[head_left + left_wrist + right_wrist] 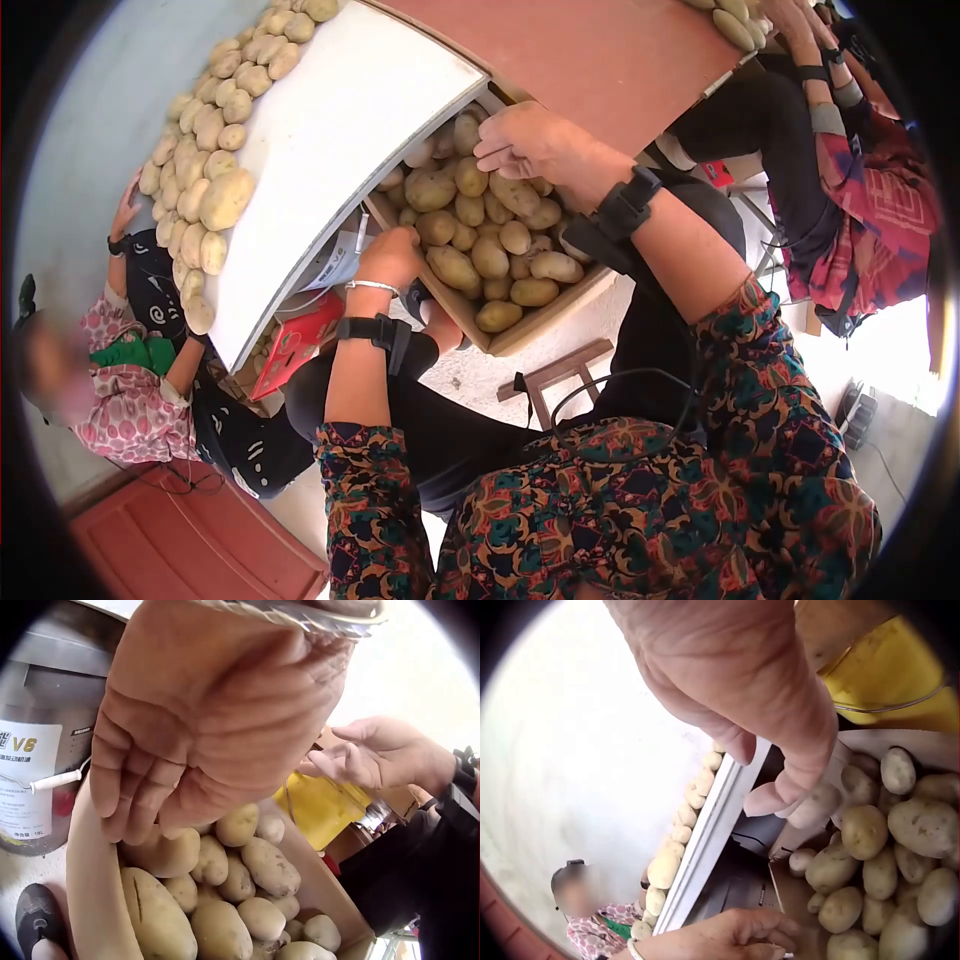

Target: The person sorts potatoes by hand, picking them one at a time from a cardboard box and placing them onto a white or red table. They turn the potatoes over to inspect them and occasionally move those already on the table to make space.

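A cardboard box (480,335) full of potatoes (490,257) stands between the person's knees. My right hand (535,145) hovers over its far end, fingers loosely bent and nothing in them; in the left wrist view the same hand (382,754) shows an empty palm. At the box's left wall is my left hand (390,258), palm turned inward. Its relaxed fingers (135,787) hang over the rim, close to a potato (161,851) in the left wrist view. The right wrist view has a pale potato (815,806) just behind the right fingertips.
A white board (340,110) holds rows of potatoes (200,160) along its far side, where another person sits. A red-brown tabletop (600,60) adjoins it. A labelled bucket (45,750) stands left of the box, and a yellow container (322,810) lies beyond. A second person sits at right.
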`<state>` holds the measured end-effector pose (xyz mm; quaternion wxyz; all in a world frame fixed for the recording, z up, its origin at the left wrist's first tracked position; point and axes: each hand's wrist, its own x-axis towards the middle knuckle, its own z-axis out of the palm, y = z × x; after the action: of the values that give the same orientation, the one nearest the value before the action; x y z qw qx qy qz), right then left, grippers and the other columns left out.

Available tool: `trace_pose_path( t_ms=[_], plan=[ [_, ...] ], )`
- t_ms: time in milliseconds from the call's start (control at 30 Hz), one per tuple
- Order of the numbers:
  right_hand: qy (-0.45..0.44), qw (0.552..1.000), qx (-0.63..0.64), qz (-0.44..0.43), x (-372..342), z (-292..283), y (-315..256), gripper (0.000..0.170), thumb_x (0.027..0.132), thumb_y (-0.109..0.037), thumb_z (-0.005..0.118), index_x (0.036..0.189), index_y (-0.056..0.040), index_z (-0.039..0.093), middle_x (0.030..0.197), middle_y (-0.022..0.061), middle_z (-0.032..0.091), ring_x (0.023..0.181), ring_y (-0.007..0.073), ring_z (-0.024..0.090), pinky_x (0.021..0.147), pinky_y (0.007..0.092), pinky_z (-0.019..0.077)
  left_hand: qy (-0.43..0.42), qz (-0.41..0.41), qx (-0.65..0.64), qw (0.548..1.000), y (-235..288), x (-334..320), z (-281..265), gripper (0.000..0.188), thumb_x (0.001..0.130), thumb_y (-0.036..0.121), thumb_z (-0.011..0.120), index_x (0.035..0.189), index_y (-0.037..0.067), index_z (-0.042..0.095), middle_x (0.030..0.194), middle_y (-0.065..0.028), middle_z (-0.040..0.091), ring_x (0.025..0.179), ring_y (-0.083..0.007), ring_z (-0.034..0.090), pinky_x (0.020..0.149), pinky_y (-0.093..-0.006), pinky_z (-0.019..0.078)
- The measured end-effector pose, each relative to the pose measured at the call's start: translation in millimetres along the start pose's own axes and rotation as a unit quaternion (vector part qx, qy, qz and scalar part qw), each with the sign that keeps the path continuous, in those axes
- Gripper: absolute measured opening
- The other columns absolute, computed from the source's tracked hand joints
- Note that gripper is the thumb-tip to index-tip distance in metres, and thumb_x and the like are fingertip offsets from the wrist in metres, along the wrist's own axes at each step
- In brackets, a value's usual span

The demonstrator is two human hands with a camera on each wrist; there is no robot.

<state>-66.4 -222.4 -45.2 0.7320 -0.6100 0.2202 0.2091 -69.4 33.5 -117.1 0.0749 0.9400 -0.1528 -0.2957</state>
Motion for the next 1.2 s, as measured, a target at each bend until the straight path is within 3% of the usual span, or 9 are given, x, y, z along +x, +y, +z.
trace_pose_path(
  t_ms=[300, 367, 433, 633, 833, 900, 1000, 1133, 1200],
  plan=[
    [-0.010, 0.991, -0.050, -0.122, -31.1, -15.8, -25.0, 0.028, 0.090, -0.022, 0.061, 0.106, 0.0012, 0.063, 0.094, 0.0133, 0.068, 0.081, 0.0167, 0.066, 0.062, 0.0226, 0.0445, 0.026, -0.013, -0.057, 0.998, 11.6, 10.1, -1.5, 0.038, 0.078, 0.004, 0.057, 0.115, 0.006, 0.064, 0.116, -0.0205, 0.063, 0.113, -0.0363, 0.057, 0.096, -0.0429, 0.0457],
    [-0.005, 0.989, -0.064, -0.135, -30.5, -18.4, -26.9, 0.030, 0.090, -0.023, 0.062, 0.106, 0.0018, 0.064, 0.095, 0.0132, 0.069, 0.082, 0.0161, 0.065, 0.064, 0.0229, 0.0443, 0.107, 0.098, -0.053, 0.988, 11.1, 14.3, 6.6, 0.037, 0.076, -0.002, 0.057, 0.112, 0.001, 0.065, 0.111, -0.0230, 0.064, 0.108, -0.0373, 0.061, 0.093, -0.0402, 0.0472],
    [-0.020, 0.990, -0.054, -0.132, -33.4, -20.1, -26.9, 0.030, 0.091, -0.024, 0.062, 0.107, 0.0015, 0.065, 0.096, 0.0128, 0.069, 0.083, 0.0155, 0.065, 0.064, 0.0226, 0.0440, 0.060, 0.083, -0.038, 0.994, 27.9, 5.9, 0.0, 0.041, 0.075, -0.004, 0.057, 0.115, 0.001, 0.063, 0.122, -0.0233, 0.058, 0.115, -0.0367, 0.057, 0.097, -0.0393, 0.0452],
    [-0.041, 0.988, -0.055, -0.142, -35.0, -19.5, -28.0, 0.030, 0.090, -0.025, 0.062, 0.104, 0.0016, 0.065, 0.093, 0.0122, 0.069, 0.081, 0.0152, 0.065, 0.063, 0.0229, 0.0442, 0.039, 0.100, 0.010, 0.994, 25.8, 23.1, 27.3, 0.051, 0.078, 0.016, 0.066, 0.127, 0.008, 0.052, 0.125, -0.0255, 0.055, 0.121, -0.0385, 0.050, 0.099, -0.0450, 0.0431],
    [-0.061, 0.985, -0.050, -0.155, -28.5, -17.5, -25.2, 0.030, 0.089, -0.025, 0.062, 0.100, 0.0030, 0.065, 0.092, 0.0131, 0.069, 0.079, 0.0157, 0.065, 0.060, 0.0232, 0.0442, 0.046, 0.050, 0.033, 0.997, 37.4, 30.6, 32.9, 0.050, 0.078, 0.026, 0.069, 0.117, 0.001, 0.051, 0.108, -0.0269, 0.063, 0.108, -0.0425, 0.059, 0.091, -0.0464, 0.0487],
    [-0.048, 0.985, -0.073, -0.147, -30.8, -15.9, -26.9, 0.030, 0.089, -0.025, 0.062, 0.100, 0.0030, 0.065, 0.092, 0.0134, 0.068, 0.078, 0.0159, 0.064, 0.058, 0.0237, 0.0438, 0.138, -0.011, 0.051, 0.989, 34.6, 42.5, 42.8, 0.046, 0.076, 0.025, 0.070, 0.112, -0.001, 0.055, 0.099, -0.0254, 0.066, 0.097, -0.0436, 0.063, 0.084, -0.0471, 0.0520],
    [-0.039, 0.986, -0.064, -0.147, -39.8, -14.6, -32.6, 0.029, 0.090, -0.024, 0.061, 0.099, 0.0032, 0.066, 0.092, 0.0136, 0.068, 0.078, 0.0157, 0.064, 0.058, 0.0234, 0.0428, 0.176, -0.062, 0.013, 0.982, 29.6, 50.0, 42.3, 0.040, 0.073, 0.023, 0.072, 0.101, -0.004, 0.059, 0.097, -0.0250, 0.067, 0.093, -0.0434, 0.064, 0.079, -0.0460, 0.0531],
    [-0.047, 0.982, -0.080, -0.166, -36.2, -21.5, -35.5, 0.029, 0.090, -0.023, 0.060, 0.100, 0.0036, 0.066, 0.092, 0.0132, 0.068, 0.078, 0.0152, 0.064, 0.058, 0.0228, 0.0419, 0.191, -0.079, -0.058, 0.977, 25.4, 42.8, 25.9, 0.035, 0.070, 0.020, 0.072, 0.094, -0.003, 0.061, 0.095, -0.0243, 0.068, 0.095, -0.0427, 0.064, 0.081, -0.0459, 0.0522],
    [-0.051, 0.981, -0.066, -0.174, -35.8, -24.6, -38.2, 0.029, 0.090, -0.023, 0.059, 0.100, 0.0031, 0.067, 0.092, 0.0124, 0.069, 0.077, 0.0145, 0.063, 0.059, 0.0222, 0.0417, 0.152, -0.012, -0.034, 0.988, 15.5, 44.0, 23.8, 0.034, 0.069, 0.018, 0.071, 0.095, -0.002, 0.062, 0.092, -0.0249, 0.068, 0.095, -0.0430, 0.063, 0.082, -0.0459, 0.0517]
  ],
)
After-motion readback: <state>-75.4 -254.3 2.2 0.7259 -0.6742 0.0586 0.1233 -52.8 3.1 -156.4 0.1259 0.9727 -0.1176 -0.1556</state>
